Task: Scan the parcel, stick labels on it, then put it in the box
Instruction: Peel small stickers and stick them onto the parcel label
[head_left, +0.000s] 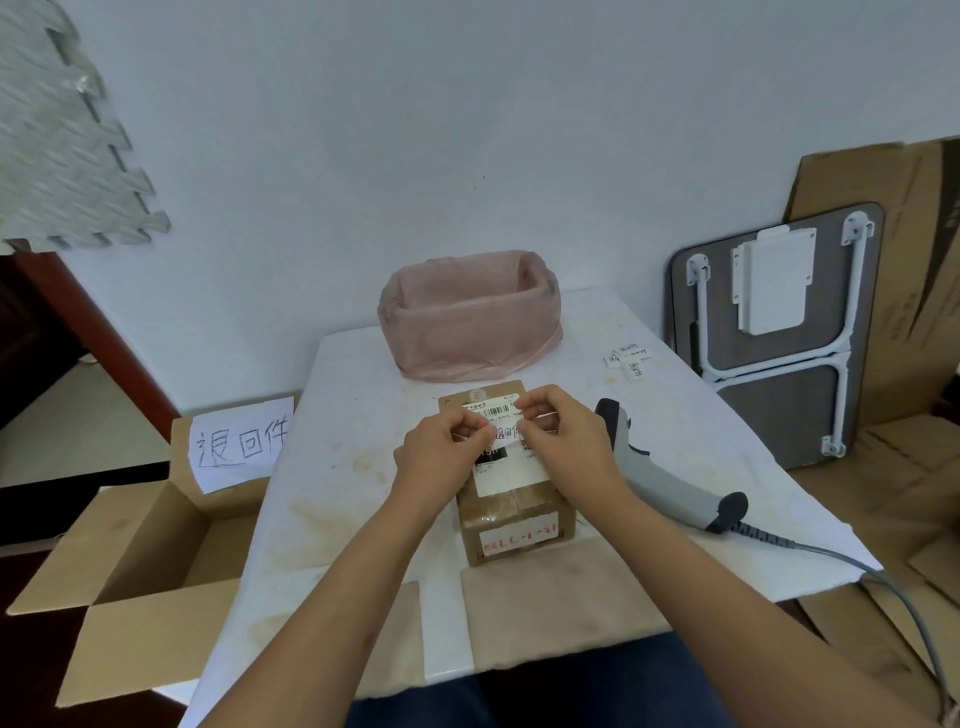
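Observation:
A brown cardboard parcel (519, 514) with a white shipping label lies on the white table (337, 467) in front of me. Over its top, my left hand (441, 454) and my right hand (561, 434) each pinch an end of a small white handwritten label (506, 431). Whether the label touches the parcel I cannot tell. A grey barcode scanner (670, 475) lies on the table just right of the parcel, its cable trailing off to the right. An open cardboard box (150, 561) with a handwritten paper sign stands on the floor at the left.
A basket lined with a pink plastic bag (470, 317) stands at the table's far edge. A few spare small labels (628, 358) lie at the far right of the table. A folded table (774, 332) and flattened cardboard lean against the wall at right.

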